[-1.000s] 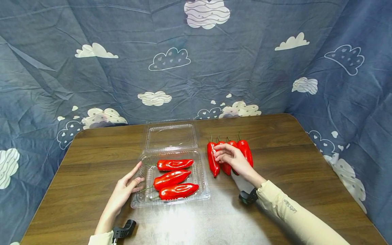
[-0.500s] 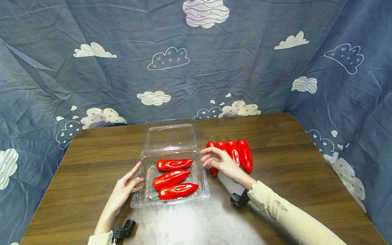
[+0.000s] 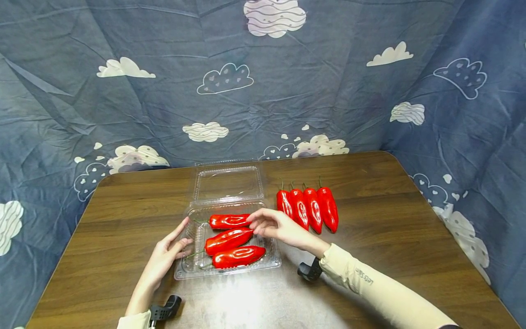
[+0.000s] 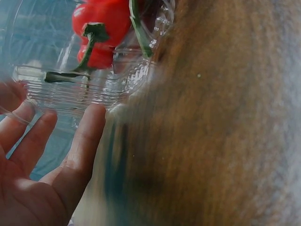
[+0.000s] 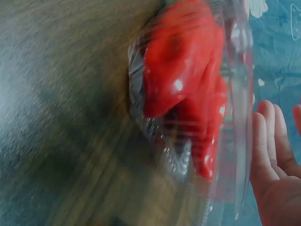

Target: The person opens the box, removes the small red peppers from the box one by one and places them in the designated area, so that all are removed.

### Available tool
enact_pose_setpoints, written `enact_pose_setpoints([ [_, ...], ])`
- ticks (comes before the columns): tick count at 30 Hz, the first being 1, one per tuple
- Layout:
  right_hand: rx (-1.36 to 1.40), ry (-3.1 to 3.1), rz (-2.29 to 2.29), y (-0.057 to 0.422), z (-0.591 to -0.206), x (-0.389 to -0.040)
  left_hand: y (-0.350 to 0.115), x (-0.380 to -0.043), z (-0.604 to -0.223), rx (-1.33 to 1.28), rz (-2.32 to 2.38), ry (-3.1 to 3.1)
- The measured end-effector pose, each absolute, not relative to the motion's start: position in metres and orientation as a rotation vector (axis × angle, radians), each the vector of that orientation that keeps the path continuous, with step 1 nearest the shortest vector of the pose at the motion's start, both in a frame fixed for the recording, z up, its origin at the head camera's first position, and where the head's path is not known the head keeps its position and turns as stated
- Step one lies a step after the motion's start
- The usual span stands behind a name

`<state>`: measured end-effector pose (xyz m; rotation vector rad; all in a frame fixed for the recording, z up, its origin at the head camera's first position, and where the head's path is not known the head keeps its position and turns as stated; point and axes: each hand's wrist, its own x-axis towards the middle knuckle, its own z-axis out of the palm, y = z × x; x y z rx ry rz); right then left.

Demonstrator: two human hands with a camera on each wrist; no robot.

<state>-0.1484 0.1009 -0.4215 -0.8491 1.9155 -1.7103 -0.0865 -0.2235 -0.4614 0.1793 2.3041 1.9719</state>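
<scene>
The left hand (image 3: 162,256) has its fingers parted and their tips against a clear plastic hinged box (image 3: 269,263), probably to steady it, with its clear ribbed lid (image 3: 230,185) laid back beyond those fingertips. Over there the right hand (image 3: 279,226) hangs with loosely bent fingers clamped on nothing, three long glossy red peppers (image 3: 238,257) lying below its tips in the box, though I can't tell whether it grazes one; four matching red peppers (image 3: 313,210) line up past its knuckles on the brown wood-grain table (image 3: 370,192), before a blue cloud-print cloth (image 3: 328,100).
</scene>
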Motion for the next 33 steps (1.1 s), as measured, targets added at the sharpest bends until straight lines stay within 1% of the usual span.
enact_pose_setpoints([
  [6,-0.949,1.896,-1.585,0.091,-0.420,-0.146,-0.224,-0.087,-0.462,0.215,1.982,2.313],
  [17,-1.043,1.917,-1.376,0.076,-0.422,-0.139,-0.225,-0.087,-0.463,0.216,1.981,2.318],
  [26,-1.162,2.081,-1.100,0.070,-0.421,-0.137,-0.224,-0.086,-0.463,0.206,1.985,2.309],
  [33,-1.237,2.096,-0.995,0.065,-0.423,-0.139,-0.223,-0.088,-0.463,0.224,1.994,2.305],
])
